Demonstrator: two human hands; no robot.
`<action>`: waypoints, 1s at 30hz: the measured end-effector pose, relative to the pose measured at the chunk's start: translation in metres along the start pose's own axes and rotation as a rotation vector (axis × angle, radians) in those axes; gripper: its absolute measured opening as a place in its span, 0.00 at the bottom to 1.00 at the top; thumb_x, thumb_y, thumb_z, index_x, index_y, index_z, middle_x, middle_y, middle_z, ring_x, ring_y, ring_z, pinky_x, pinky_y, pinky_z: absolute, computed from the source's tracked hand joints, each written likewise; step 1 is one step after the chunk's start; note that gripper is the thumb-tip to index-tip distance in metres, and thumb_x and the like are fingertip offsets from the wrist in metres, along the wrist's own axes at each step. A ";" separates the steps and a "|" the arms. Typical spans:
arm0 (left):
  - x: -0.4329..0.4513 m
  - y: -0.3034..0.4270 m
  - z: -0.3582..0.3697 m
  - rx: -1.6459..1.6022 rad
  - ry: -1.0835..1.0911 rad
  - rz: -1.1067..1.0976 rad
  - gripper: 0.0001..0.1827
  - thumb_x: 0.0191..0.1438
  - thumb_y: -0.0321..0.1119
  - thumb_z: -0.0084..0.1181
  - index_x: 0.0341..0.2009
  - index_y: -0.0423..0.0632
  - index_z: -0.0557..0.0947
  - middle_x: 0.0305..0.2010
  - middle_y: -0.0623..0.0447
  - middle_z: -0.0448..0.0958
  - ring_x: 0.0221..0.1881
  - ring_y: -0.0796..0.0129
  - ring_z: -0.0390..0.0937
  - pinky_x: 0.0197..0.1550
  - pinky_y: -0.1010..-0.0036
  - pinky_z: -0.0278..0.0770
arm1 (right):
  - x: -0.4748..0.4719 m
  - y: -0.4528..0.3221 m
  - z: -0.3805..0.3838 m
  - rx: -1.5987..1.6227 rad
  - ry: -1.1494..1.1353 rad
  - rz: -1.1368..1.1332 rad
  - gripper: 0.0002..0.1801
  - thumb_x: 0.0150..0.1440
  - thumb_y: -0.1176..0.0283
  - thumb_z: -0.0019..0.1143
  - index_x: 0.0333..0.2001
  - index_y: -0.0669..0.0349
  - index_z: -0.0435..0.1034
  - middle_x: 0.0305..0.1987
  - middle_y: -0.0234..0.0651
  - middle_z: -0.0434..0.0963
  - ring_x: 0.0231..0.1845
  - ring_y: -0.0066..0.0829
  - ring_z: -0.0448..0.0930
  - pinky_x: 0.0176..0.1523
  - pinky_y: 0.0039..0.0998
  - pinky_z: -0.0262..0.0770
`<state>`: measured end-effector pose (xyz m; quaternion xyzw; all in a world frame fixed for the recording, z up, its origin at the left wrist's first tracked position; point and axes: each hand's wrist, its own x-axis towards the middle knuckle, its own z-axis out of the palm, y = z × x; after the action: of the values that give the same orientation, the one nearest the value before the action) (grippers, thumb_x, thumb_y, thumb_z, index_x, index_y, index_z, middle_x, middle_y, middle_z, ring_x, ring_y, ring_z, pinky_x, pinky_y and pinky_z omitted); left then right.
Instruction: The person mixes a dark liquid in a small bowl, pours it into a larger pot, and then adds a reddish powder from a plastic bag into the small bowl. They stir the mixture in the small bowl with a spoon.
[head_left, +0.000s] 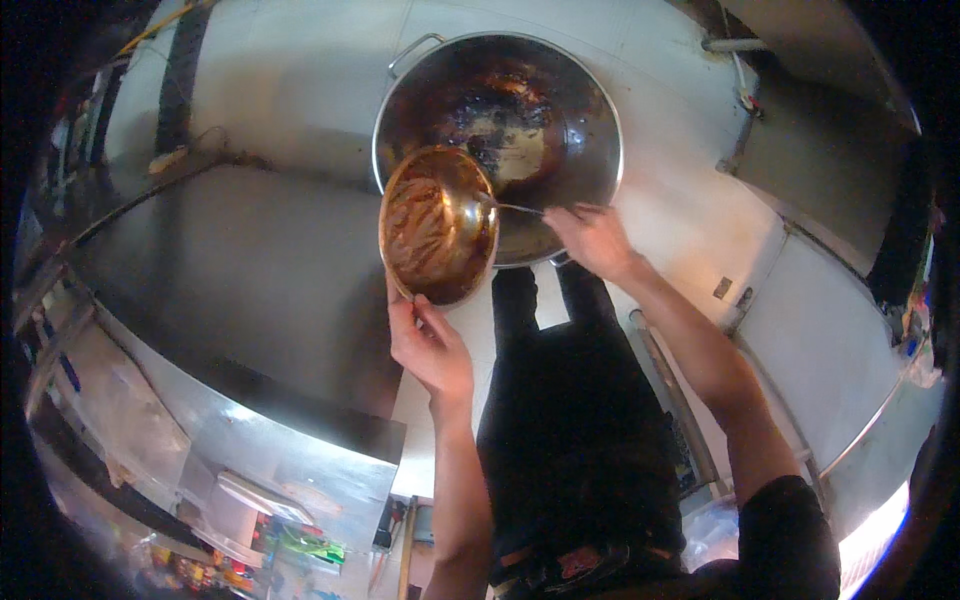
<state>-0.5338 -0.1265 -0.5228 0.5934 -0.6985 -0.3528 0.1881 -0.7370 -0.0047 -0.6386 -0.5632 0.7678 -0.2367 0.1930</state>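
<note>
My left hand (431, 341) grips the lower rim of a metal bowl (439, 225), which is tilted over the left part of a large metal pot. Brown, streaky residue coats the bowl's inside. Between the fingers of my right hand (592, 236) is the thin handle of a metal utensil (517, 207); its head reaches the bowl's right inner side, and its exact kind cannot be told. Below the bowl, the wide pot (581, 142) stands on the floor, with dark brown, glossy residue on its inner wall and bottom. Its loop handle (412, 51) shows at the upper left.
A dark, flat-topped metal counter (247, 262) lies to the left, with a steel surface (300, 457) bearing packets below it. My legs are close to the pot's near rim. A long pole (675, 397) lies right of them. White floor tiles (660, 150) surround the pot.
</note>
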 end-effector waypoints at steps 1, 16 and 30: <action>0.000 0.001 0.000 0.029 -0.041 -0.033 0.07 0.62 0.21 0.45 0.43 0.32 0.72 0.51 0.38 0.77 0.39 0.61 0.79 0.36 0.72 0.80 | 0.001 0.011 -0.003 0.002 -0.027 -0.028 0.05 0.59 0.73 0.52 0.36 0.61 0.73 0.30 0.43 0.79 0.31 0.43 0.81 0.35 0.38 0.79; 0.006 0.001 0.009 -0.269 0.088 -0.289 0.07 0.63 0.23 0.43 0.43 0.33 0.72 0.38 0.45 0.76 0.39 0.67 0.77 0.40 0.71 0.82 | 0.011 0.021 0.015 0.084 0.114 0.248 0.08 0.59 0.70 0.53 0.34 0.62 0.75 0.28 0.48 0.79 0.26 0.47 0.80 0.30 0.42 0.76; -0.058 0.067 -0.008 -0.734 -0.182 -0.485 0.12 0.68 0.37 0.42 0.36 0.42 0.73 0.32 0.56 0.71 0.33 0.75 0.71 0.40 0.74 0.78 | -0.105 0.056 0.030 -0.231 -0.275 0.658 0.11 0.54 0.76 0.53 0.41 0.65 0.76 0.36 0.48 0.81 0.34 0.48 0.80 0.37 0.42 0.74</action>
<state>-0.5619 -0.0695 -0.4608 0.6007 -0.3814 -0.6618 0.2359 -0.7327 0.1058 -0.6921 -0.3312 0.8962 0.0042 0.2952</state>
